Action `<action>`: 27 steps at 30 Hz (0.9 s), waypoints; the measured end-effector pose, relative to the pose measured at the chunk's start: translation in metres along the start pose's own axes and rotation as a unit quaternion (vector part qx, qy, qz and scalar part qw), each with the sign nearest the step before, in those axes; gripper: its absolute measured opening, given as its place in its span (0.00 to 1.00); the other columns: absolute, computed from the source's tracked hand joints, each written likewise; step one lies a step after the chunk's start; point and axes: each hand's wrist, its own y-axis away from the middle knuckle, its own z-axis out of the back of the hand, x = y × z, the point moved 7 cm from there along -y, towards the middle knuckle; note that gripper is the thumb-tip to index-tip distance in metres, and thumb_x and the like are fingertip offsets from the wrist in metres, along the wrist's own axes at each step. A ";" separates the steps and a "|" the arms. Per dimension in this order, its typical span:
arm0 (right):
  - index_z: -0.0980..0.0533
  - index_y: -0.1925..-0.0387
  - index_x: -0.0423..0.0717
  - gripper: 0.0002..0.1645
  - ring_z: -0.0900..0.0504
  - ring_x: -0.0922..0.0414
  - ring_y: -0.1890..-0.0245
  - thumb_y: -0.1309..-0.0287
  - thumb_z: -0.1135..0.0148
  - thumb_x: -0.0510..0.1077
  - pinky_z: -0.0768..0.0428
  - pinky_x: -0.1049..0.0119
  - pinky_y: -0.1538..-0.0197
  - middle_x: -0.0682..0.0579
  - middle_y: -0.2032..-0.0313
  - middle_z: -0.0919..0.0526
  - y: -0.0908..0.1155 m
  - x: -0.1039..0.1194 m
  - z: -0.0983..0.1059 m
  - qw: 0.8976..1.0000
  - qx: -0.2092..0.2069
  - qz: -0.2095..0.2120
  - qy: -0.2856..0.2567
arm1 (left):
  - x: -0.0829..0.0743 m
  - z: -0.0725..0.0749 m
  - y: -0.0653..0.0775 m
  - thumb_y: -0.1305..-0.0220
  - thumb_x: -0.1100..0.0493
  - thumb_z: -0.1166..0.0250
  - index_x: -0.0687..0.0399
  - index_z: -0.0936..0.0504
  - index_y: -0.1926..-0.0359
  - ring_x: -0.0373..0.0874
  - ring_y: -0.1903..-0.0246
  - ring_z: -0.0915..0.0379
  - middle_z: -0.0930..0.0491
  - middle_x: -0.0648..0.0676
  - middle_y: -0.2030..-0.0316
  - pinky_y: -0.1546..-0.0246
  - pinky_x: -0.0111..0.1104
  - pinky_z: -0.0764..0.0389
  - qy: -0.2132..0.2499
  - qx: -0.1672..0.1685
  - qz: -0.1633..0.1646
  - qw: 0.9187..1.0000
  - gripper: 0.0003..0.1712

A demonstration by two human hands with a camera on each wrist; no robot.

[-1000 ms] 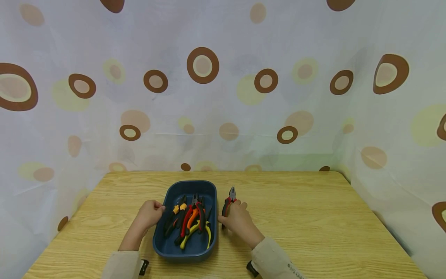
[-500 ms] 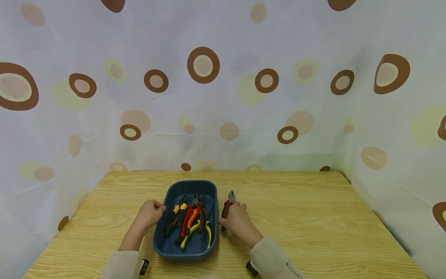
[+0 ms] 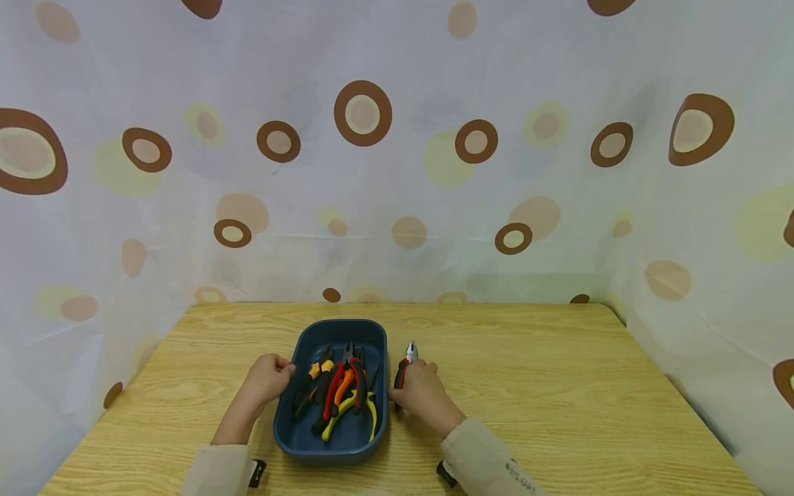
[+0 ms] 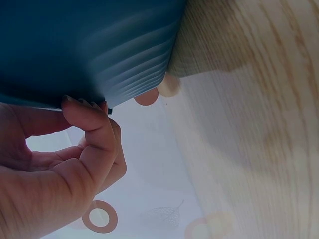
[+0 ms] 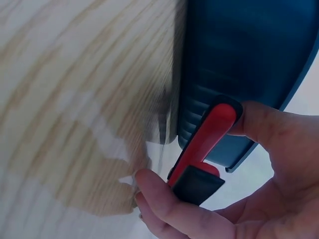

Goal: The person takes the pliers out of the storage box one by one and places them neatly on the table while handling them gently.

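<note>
My left hand [image 3: 268,379] pinches the left rim of a dark blue plastic tub [image 3: 329,444]. In the left wrist view, the fingertips [image 4: 79,109] overlap the tub's edge. Inside the tub lie several pliers, among them yellow-handled pliers [image 3: 338,418], red-and-black pliers [image 3: 332,393] and black pliers with yellow-orange grips [image 3: 304,396]. My right hand [image 3: 424,394] grips another pair of red-and-black combination pliers [image 3: 411,355] just right of the tub, their metal nose pointing away from me. The right wrist view shows a red-and-black handle [image 5: 209,132] between thumb and fingers, close beside the tub wall.
The tub stands on a light wood-grain table [image 3: 527,386], left of its middle. A white curtain [image 3: 397,207] with brown and yellow circles encloses the table at the back and both sides.
My right hand has drawn the pliers slightly toward me, along the tub's right side. My left hand and the tub have stayed in place.
</note>
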 end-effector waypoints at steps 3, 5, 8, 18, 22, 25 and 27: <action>0.29 0.73 0.29 0.25 0.30 0.48 0.71 0.55 0.28 0.47 0.23 0.56 0.71 0.39 0.72 0.31 0.000 0.001 0.000 1.000 -0.011 0.000 0.007 | 0.001 0.000 0.000 0.33 0.67 0.47 0.76 0.28 0.59 0.50 0.67 0.30 0.27 0.64 0.65 0.72 0.35 0.25 0.000 0.001 0.001 1.000 0.11; 0.29 0.73 0.28 0.26 0.30 0.48 0.71 0.57 0.27 0.47 0.22 0.56 0.73 0.39 0.73 0.32 0.000 0.001 0.000 1.000 -0.019 -0.003 0.008 | 0.001 0.000 -0.001 0.32 0.67 0.47 0.76 0.28 0.59 0.50 0.67 0.30 0.27 0.64 0.65 0.72 0.34 0.25 -0.001 0.001 0.001 1.000 0.11; 0.30 0.71 0.26 0.29 0.30 0.47 0.72 0.58 0.25 0.47 0.22 0.56 0.73 0.38 0.72 0.33 -0.001 0.000 -0.001 1.000 -0.026 -0.010 0.006 | 0.001 0.000 0.000 0.33 0.67 0.47 0.76 0.27 0.60 0.50 0.68 0.30 0.27 0.63 0.66 0.72 0.34 0.26 0.000 0.000 0.002 1.000 0.11; 0.30 0.73 0.30 0.31 0.28 0.47 0.72 0.61 0.24 0.53 0.22 0.54 0.72 0.41 0.74 0.32 0.001 0.000 -0.003 0.998 -0.029 -0.010 0.058 | -0.001 0.000 0.000 0.33 0.66 0.46 0.76 0.27 0.60 0.50 0.68 0.30 0.28 0.63 0.67 0.72 0.34 0.26 -0.003 -0.003 0.002 1.000 0.11; 0.30 0.72 0.30 0.33 0.28 0.46 0.72 0.61 0.23 0.54 0.23 0.54 0.71 0.40 0.74 0.32 0.001 0.001 -0.004 0.998 -0.022 -0.014 0.055 | -0.002 0.001 0.000 0.33 0.67 0.46 0.76 0.27 0.60 0.50 0.68 0.30 0.27 0.63 0.67 0.72 0.35 0.25 -0.002 -0.002 0.001 1.000 0.10; 0.30 0.70 0.28 0.35 0.28 0.45 0.72 0.63 0.23 0.54 0.24 0.53 0.69 0.39 0.74 0.33 0.001 0.001 -0.004 0.999 -0.024 -0.016 0.044 | -0.001 0.001 0.000 0.33 0.67 0.46 0.76 0.28 0.60 0.50 0.69 0.30 0.28 0.63 0.67 0.72 0.35 0.25 -0.002 -0.001 0.002 1.000 0.10; 0.31 0.69 0.27 0.36 0.28 0.44 0.72 0.64 0.22 0.53 0.24 0.52 0.68 0.39 0.73 0.33 0.001 0.001 -0.005 0.999 -0.029 -0.020 0.036 | -0.001 0.001 0.000 0.33 0.67 0.47 0.76 0.28 0.60 0.50 0.68 0.30 0.28 0.63 0.67 0.72 0.34 0.25 -0.003 -0.001 0.003 1.000 0.10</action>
